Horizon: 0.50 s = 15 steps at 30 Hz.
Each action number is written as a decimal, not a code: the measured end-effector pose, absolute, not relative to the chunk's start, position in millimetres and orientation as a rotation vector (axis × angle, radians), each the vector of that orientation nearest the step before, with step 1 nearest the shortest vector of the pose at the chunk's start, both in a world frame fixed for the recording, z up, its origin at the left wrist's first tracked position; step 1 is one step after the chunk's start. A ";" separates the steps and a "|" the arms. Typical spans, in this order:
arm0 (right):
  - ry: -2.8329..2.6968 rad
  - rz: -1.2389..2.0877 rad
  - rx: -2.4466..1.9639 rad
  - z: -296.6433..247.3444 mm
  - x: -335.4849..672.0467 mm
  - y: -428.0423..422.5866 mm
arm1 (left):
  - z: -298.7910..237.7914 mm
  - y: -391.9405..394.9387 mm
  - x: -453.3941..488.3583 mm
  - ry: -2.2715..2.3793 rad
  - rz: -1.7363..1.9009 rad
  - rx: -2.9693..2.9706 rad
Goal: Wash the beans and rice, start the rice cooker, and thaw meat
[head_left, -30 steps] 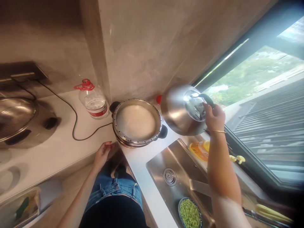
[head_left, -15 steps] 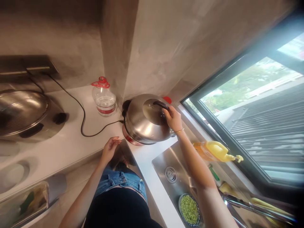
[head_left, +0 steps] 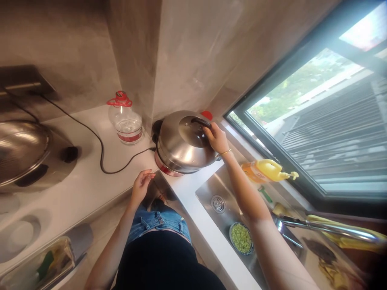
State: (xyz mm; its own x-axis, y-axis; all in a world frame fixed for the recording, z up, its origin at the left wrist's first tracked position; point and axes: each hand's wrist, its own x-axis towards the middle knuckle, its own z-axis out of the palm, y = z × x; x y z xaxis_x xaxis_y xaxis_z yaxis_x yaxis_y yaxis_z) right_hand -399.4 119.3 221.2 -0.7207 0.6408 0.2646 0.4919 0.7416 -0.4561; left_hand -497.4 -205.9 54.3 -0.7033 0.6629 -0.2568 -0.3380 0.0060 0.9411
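A steel pot stands in the corner of the white counter, covered by its domed steel lid. My right hand is closed round the lid's black handle. A thin gold bangle sits on that wrist. My left hand rests on the counter's front edge, fingers loosely curled, holding nothing. A black cable runs from the pot's base across the counter.
A water bottle with a red cap stands left of the pot. A steel wok sits far left. The sink holds a bowl of green beans; a yellow bottle and a tap lie beside the window.
My right hand carried the lid from the air at the right down onto the pot, hiding the white contents. My left hand stayed at the counter's edge.
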 end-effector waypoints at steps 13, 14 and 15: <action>-2.560 0.718 -0.691 226.0 -393.6 125.3 | 72.0 -175.1 -500.4 1.638 1.866 0.462; -2.535 0.800 -0.653 226.9 -389.7 131.4 | 74.3 -170.4 -501.7 1.666 1.881 0.490; -2.473 0.867 -0.632 226.2 -384.2 138.8 | 77.0 -165.3 -503.4 1.699 1.892 0.527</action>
State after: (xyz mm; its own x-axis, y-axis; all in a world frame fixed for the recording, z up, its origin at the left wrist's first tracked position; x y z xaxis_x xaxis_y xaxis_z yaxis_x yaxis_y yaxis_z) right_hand -384.2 138.8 226.2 -0.7980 0.5476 0.2519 0.2703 0.6986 -0.6624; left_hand -503.4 -165.3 77.0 -0.7789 0.6239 -0.0645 -0.1312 -0.0616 0.9894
